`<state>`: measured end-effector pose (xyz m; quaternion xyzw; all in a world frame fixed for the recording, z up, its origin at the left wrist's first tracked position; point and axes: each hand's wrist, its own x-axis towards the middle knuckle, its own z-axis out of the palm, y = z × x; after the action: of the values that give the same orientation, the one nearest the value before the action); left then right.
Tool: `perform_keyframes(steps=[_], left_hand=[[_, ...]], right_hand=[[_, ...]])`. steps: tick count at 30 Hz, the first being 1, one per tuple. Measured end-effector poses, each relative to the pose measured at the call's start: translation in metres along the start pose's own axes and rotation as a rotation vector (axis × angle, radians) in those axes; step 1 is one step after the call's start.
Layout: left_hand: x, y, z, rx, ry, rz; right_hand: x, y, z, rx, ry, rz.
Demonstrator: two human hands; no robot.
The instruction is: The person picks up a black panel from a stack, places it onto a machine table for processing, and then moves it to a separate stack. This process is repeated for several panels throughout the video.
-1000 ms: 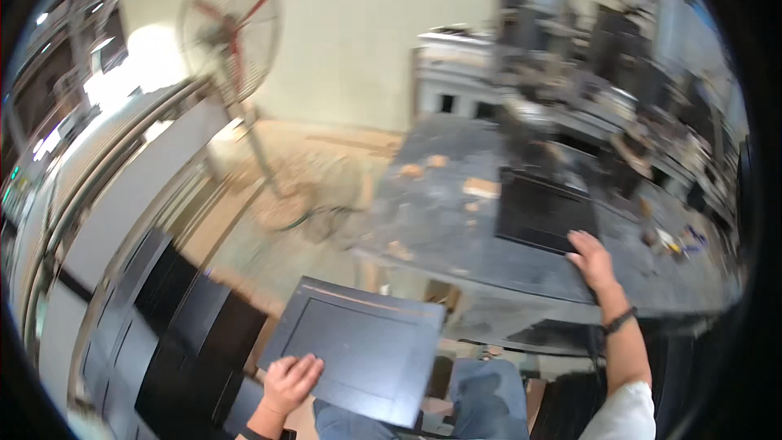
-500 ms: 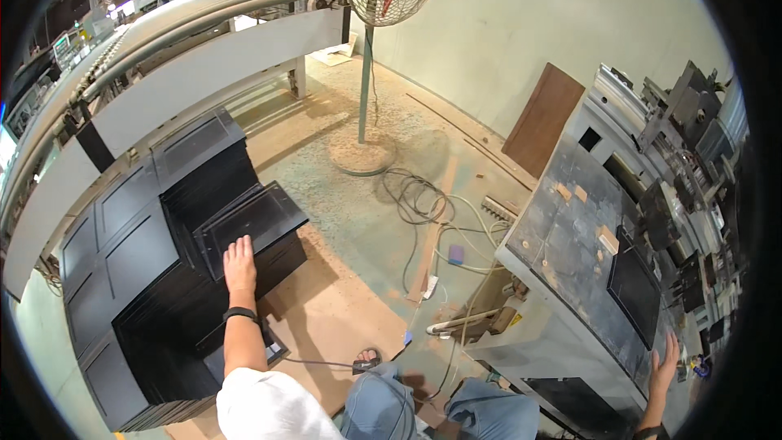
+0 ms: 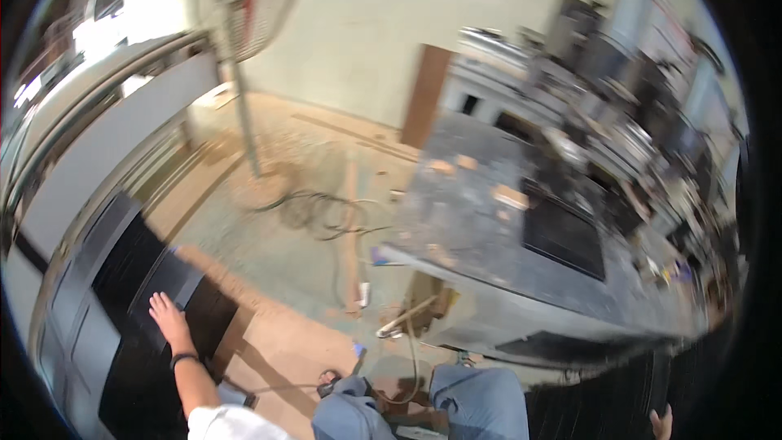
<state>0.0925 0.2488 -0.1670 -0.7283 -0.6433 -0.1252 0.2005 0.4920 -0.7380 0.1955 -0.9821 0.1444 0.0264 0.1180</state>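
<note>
My left hand (image 3: 169, 319) is stretched out with its fingers apart, over a black framed panel (image 3: 167, 279) on top of a stack at the left; whether it presses on the panel I cannot tell. At the lower right edge, my right hand (image 3: 662, 424) closes on the near end of a narrow-looking black panel (image 3: 661, 379) among a dark mass of panels (image 3: 590, 407). Motion blur softens it, and part of that hand is cut off. Another black panel (image 3: 564, 232) lies flat on the grey machine table (image 3: 468, 224).
Wood offcuts (image 3: 511, 197) lie on the machine table, with machine heads (image 3: 603, 138) behind. A stand fan (image 3: 244, 73), coiled cables (image 3: 314, 213) and a brown board (image 3: 426, 94) are farther back. A roller conveyor (image 3: 114, 126) runs along the left.
The view has swung to the right, shifting the scene leftward. My right hand has moved from beside the machine table to the black panel at the lower right. My left hand stays over its stack.
</note>
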Motion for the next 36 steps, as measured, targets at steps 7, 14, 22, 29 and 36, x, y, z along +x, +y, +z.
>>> perform_keyframes(steps=[7, 14, 22, 29, 36], left_hand=[[-0.053, 0.333, -0.312, -1.331, 0.559, 1.139], [-0.187, 0.565, -0.464, -1.055, -0.112, 1.463], [-0.216, 0.508, -0.462, -0.950, 0.023, 1.449], [-0.185, 0.312, -0.410, -0.937, 0.445, 1.404], [-0.150, 0.113, -0.322, -0.609, 0.286, 0.922]], right_hand=[[0.028, 0.073, 0.133, -0.188, 0.647, 0.033], [-0.027, -0.011, 0.114, -0.058, 0.716, -0.414], [0.050, -0.179, 0.074, 0.225, 0.614, -0.995], [0.140, -0.292, 0.138, -0.005, 0.533, -1.239], [0.168, -0.367, 0.162, -0.019, 0.318, -1.195]])
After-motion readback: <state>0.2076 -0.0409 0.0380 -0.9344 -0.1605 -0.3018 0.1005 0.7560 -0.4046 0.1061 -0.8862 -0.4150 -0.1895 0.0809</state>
